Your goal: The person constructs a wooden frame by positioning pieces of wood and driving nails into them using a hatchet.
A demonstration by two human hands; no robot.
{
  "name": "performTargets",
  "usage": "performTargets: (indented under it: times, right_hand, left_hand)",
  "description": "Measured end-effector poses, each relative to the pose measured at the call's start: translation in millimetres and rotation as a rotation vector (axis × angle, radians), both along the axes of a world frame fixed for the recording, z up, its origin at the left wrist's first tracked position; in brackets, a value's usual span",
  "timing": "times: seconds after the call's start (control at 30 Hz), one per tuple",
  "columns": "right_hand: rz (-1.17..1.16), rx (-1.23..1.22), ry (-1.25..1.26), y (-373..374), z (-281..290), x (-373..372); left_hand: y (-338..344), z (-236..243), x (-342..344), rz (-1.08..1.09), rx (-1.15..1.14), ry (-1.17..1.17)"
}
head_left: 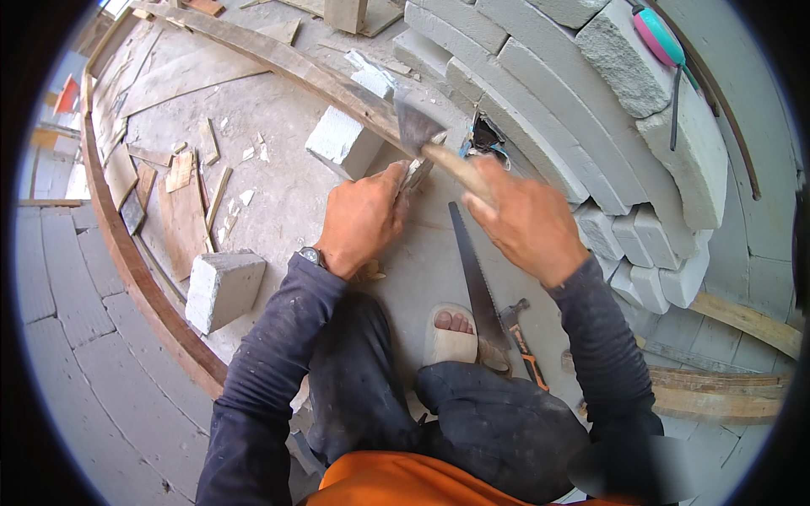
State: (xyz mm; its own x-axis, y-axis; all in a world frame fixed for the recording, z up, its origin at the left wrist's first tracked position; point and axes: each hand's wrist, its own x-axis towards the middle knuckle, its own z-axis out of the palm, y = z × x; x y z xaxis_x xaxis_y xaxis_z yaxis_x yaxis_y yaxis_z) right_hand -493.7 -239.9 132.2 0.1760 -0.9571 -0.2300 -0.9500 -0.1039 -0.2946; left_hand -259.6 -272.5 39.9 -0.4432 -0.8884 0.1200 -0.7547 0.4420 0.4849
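Observation:
My right hand [531, 221] is wrapped round the wooden handle of a hatchet [456, 171]. The hatchet's broad grey head, slightly blurred, is over the end of a long wooden plank [329, 74]. Closed fingers of my left hand [361, 215] hold a narrow, pale piece of wood [416, 174] just below the head. Whether this piece is part of the plank, I cannot tell. A white block [342, 145] sits beside the plank, close to my left hand. Below the hatchet, a hand saw [478, 282] and a hammer [525, 346] lie on the floor near my sandalled foot.
Pale blocks [540, 101] are stacked at the right, with a pink and teal tool [660, 38] on top. Another white block [224, 289] stands at left. Wood scraps [181, 207] and chips litter the concrete floor. A curved-looking wooden board [139, 282] edges the left side.

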Motion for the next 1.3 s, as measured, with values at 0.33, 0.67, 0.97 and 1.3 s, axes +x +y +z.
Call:
performTargets:
  times: [0.33,0.67,0.97,1.3]
  right_hand:
    - [-0.593,-0.105,-0.366,59.5,-80.2,-59.1]
    - [-0.851,0.284,-0.342,173.3,-244.4,-117.2]
    - [-0.586,0.265,-0.456,112.0,-225.8,-52.6]
    - [-0.46,0.22,-0.473,59.4,-259.7,-5.6]
  left_hand:
    - [0.6,21.3,-12.2,-0.047,-0.084,-0.178]
    - [-3.0,20.2,-13.3,-0.157,-0.203,-0.25]
    - [-3.4,16.1,-9.2,-0.08,0.044,-0.064]
    - [-5.0,11.4,-7.6,-0.104,-0.019,-0.032]
